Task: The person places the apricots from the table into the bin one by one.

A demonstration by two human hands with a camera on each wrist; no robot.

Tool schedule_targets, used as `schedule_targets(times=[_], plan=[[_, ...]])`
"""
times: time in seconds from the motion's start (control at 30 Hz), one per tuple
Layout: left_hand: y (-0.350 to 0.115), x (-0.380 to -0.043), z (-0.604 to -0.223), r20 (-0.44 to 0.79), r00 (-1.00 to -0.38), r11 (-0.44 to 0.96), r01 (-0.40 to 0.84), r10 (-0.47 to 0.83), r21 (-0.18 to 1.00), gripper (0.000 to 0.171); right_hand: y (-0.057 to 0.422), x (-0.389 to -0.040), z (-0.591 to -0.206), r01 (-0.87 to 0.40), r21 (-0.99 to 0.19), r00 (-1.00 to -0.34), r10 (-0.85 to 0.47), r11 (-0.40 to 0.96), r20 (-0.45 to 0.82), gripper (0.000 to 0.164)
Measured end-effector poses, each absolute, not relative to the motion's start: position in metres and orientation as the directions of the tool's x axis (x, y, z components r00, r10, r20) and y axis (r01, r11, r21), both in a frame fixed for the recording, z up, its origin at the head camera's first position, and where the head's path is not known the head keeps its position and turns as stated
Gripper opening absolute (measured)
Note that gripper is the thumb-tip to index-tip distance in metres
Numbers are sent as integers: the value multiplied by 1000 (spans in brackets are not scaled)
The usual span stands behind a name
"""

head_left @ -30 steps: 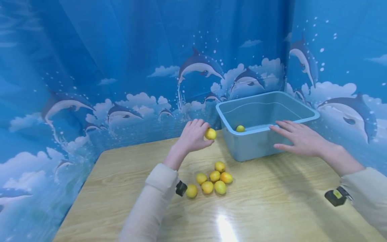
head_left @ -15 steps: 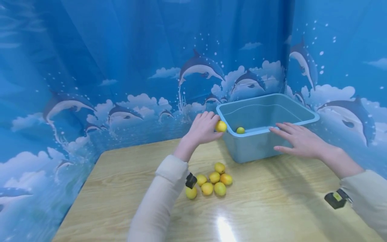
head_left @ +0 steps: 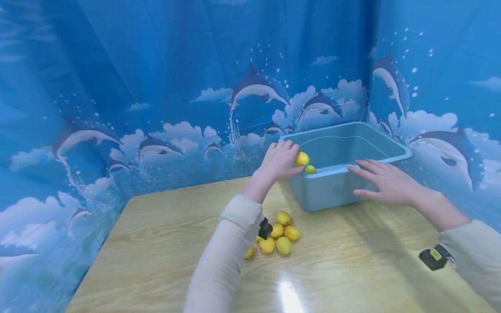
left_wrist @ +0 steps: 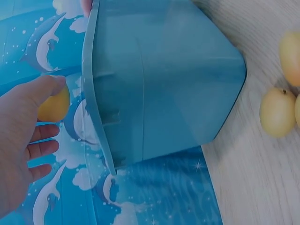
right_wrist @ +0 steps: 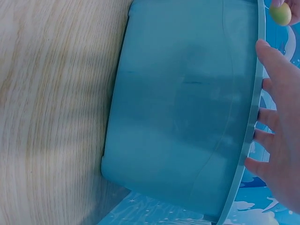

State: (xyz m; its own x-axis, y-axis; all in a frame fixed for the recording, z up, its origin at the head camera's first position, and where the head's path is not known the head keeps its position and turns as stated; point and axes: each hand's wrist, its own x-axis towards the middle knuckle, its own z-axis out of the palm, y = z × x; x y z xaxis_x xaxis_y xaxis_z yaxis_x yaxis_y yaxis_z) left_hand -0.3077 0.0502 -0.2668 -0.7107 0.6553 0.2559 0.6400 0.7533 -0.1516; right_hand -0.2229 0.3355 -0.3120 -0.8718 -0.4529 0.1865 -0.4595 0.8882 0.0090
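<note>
Since the left hand pinches one yellow fruit between thumb and fingers, start there: fruit at the hand's 3 o'clock, remaining fingers visible below it in the left wrist view. Fruit only slightly oval, long axis can't be told. Key relation, my read: held fruit vs. blue tub. Tub at 3 o'clock from the left hand, long axis roughly 9 to 3; fruit is over its left end, above the rim and apart from it in the left wrist view. How far inside the opening, cannot tell. Just beyond, around 5 o'clock from the held fruit, a greenish fruit lies inside the tub. Right hand further out at 3 o'clock, fingers spread at the near rim, pinching nothing; the left hand is nearer that end. Loose fruits clustered on the bench, 6 o'clock from the left hand, partly hidden by the sleeve.
</note>
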Motion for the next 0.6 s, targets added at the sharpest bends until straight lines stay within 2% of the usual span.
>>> schedule_targets(times=[0.6], plan=[[79,-311,-270,235,-729,764,632,643,-130,46,335,-224,-311,-454,14,-876,-449,891,174,71]])
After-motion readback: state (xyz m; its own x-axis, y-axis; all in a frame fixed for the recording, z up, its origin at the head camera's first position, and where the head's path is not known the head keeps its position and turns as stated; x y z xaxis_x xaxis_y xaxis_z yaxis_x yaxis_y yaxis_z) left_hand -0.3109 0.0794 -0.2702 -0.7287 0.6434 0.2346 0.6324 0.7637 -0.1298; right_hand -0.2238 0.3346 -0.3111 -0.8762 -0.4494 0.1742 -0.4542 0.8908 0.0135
